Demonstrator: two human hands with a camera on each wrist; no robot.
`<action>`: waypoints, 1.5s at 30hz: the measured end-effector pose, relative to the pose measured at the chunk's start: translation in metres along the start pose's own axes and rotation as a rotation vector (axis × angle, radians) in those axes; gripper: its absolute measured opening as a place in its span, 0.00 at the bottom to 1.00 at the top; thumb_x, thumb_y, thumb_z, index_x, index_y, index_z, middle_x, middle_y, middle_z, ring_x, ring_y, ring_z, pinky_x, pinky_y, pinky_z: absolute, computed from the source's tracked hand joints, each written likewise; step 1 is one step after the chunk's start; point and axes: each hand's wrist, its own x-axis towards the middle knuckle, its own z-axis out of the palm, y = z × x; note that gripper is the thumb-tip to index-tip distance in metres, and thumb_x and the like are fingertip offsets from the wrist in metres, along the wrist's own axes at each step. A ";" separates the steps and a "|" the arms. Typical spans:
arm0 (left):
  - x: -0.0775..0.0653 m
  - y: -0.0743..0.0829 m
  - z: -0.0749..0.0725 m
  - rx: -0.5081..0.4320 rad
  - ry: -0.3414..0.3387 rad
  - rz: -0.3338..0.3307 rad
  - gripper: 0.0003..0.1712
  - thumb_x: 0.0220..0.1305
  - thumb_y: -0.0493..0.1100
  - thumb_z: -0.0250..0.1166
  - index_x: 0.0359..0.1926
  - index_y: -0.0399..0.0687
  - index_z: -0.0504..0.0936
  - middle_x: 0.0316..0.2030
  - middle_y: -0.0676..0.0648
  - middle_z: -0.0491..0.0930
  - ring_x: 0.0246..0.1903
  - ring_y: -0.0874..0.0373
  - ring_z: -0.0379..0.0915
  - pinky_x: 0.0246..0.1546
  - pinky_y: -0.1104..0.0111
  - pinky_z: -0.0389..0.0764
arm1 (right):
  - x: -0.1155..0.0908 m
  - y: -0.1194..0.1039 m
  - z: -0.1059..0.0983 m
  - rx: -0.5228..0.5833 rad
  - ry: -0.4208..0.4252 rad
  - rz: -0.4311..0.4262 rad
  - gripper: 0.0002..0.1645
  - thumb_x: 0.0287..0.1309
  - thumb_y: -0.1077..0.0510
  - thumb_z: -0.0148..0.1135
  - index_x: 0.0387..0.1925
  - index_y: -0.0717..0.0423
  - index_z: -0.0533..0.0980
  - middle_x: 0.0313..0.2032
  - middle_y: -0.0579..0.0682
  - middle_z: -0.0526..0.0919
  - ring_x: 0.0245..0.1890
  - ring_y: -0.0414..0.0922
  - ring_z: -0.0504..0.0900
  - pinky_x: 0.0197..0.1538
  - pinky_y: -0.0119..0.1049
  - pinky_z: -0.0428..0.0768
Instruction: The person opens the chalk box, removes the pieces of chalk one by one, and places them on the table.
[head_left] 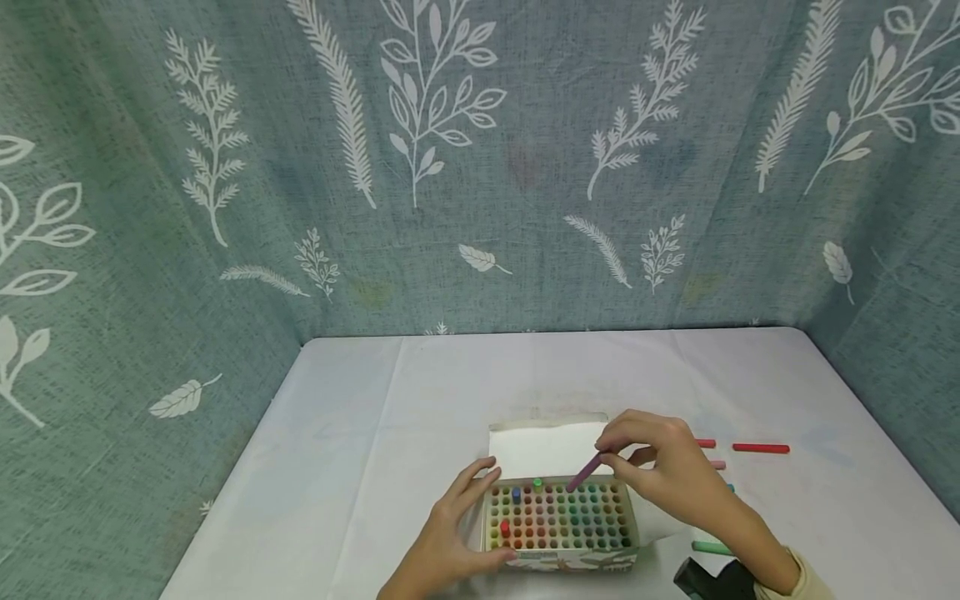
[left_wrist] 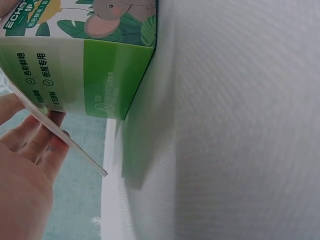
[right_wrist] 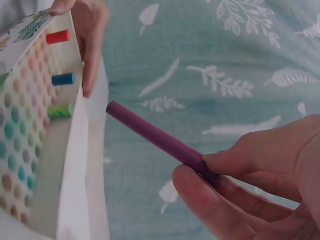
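Observation:
My right hand (head_left: 663, 462) pinches a purple chalk stick (right_wrist: 155, 135) by one end, between thumb and fingers. In the head view the stick slants down to the left, its lower tip over the back rows of a chalk box (head_left: 573, 561). The box's holed tray holds a red chalk (head_left: 505, 528), a blue chalk (head_left: 516, 496) and a green chalk (head_left: 537, 484), standing in separate holes. My left hand (head_left: 450, 525) holds the box at its left side, thumb at the front edge and fingers at the back corner.
The box's white lid flap (head_left: 543, 450) is raised behind the tray. Right of the box lie a red chalk stick (head_left: 761, 448), a green one (head_left: 712, 547) and several others, partly covered by my right arm. A leaf-patterned curtain (head_left: 525, 167) surrounds the white table (head_left: 360, 392).

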 end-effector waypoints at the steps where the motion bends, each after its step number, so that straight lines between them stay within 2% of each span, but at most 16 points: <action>1: 0.001 0.004 -0.001 -0.004 0.000 0.002 0.49 0.45 0.48 0.77 0.68 0.43 0.65 0.67 0.42 0.60 0.63 0.40 0.60 0.52 0.47 0.73 | -0.001 0.000 -0.003 -0.002 0.008 0.005 0.17 0.47 0.75 0.67 0.32 0.49 0.81 0.34 0.42 0.81 0.31 0.40 0.83 0.28 0.31 0.82; 4: 0.002 0.007 -0.002 -0.009 0.004 0.006 0.49 0.43 0.43 0.78 0.66 0.38 0.66 0.66 0.38 0.60 0.62 0.37 0.60 0.51 0.46 0.73 | -0.004 0.001 -0.011 0.007 0.033 0.020 0.17 0.47 0.73 0.68 0.33 0.48 0.82 0.34 0.43 0.82 0.31 0.40 0.83 0.27 0.32 0.82; 8: -0.002 -0.012 0.005 0.014 0.001 0.007 0.52 0.43 0.47 0.79 0.68 0.45 0.64 0.68 0.44 0.59 0.64 0.41 0.60 0.52 0.47 0.73 | -0.009 0.002 -0.021 0.031 0.057 0.055 0.16 0.49 0.72 0.68 0.34 0.48 0.82 0.34 0.46 0.82 0.30 0.41 0.83 0.26 0.34 0.82; 11: -0.003 -0.017 0.006 0.017 -0.005 0.007 0.51 0.45 0.52 0.77 0.69 0.49 0.63 0.68 0.47 0.58 0.64 0.43 0.59 0.53 0.48 0.73 | -0.013 0.005 -0.028 0.059 0.070 0.092 0.16 0.48 0.73 0.67 0.34 0.50 0.82 0.34 0.47 0.82 0.29 0.41 0.83 0.26 0.36 0.83; 17: -0.003 -0.015 0.005 -0.008 -0.011 -0.027 0.50 0.47 0.53 0.76 0.70 0.53 0.63 0.69 0.51 0.57 0.66 0.47 0.57 0.54 0.47 0.71 | -0.023 0.010 -0.043 0.105 0.085 0.153 0.14 0.49 0.73 0.67 0.36 0.55 0.82 0.35 0.51 0.81 0.27 0.44 0.83 0.28 0.39 0.83; 23: -0.002 -0.015 0.006 0.006 -0.009 -0.015 0.51 0.44 0.51 0.77 0.69 0.51 0.63 0.69 0.49 0.57 0.65 0.44 0.59 0.53 0.47 0.73 | -0.033 0.014 -0.058 0.103 0.120 0.260 0.10 0.53 0.70 0.65 0.39 0.62 0.81 0.37 0.51 0.81 0.30 0.46 0.84 0.31 0.38 0.84; 26: -0.002 -0.015 0.006 0.004 -0.004 -0.003 0.52 0.43 0.50 0.78 0.69 0.49 0.63 0.68 0.47 0.58 0.64 0.43 0.59 0.52 0.46 0.73 | -0.038 0.016 -0.065 0.069 0.144 0.298 0.09 0.54 0.68 0.65 0.39 0.61 0.81 0.37 0.49 0.82 0.32 0.44 0.85 0.31 0.38 0.84; 31: -0.002 -0.015 0.006 -0.007 0.000 0.000 0.53 0.42 0.50 0.79 0.69 0.47 0.63 0.68 0.46 0.58 0.64 0.42 0.59 0.52 0.46 0.73 | -0.045 0.021 -0.074 0.040 0.178 0.348 0.09 0.54 0.68 0.65 0.39 0.58 0.82 0.37 0.51 0.83 0.34 0.40 0.83 0.33 0.37 0.83; 35: -0.002 -0.016 0.006 -0.003 -0.004 -0.005 0.52 0.43 0.50 0.78 0.69 0.49 0.63 0.68 0.47 0.57 0.64 0.43 0.59 0.52 0.47 0.73 | -0.050 0.026 -0.081 0.065 0.188 0.372 0.09 0.56 0.67 0.64 0.41 0.62 0.81 0.39 0.52 0.83 0.34 0.43 0.84 0.35 0.36 0.83; 39: -0.002 -0.012 0.005 0.019 0.001 0.001 0.52 0.43 0.49 0.79 0.69 0.47 0.64 0.68 0.45 0.58 0.63 0.41 0.60 0.52 0.46 0.73 | -0.056 0.032 -0.088 0.080 0.211 0.392 0.10 0.57 0.68 0.62 0.42 0.66 0.80 0.38 0.52 0.83 0.31 0.47 0.85 0.35 0.36 0.83; 45: 0.002 0.007 -0.001 -0.003 0.011 -0.010 0.49 0.42 0.43 0.78 0.66 0.39 0.67 0.66 0.39 0.61 0.62 0.38 0.61 0.51 0.44 0.73 | -0.063 0.040 -0.096 0.118 0.223 0.428 0.12 0.59 0.68 0.60 0.44 0.72 0.77 0.37 0.50 0.84 0.30 0.49 0.85 0.36 0.34 0.83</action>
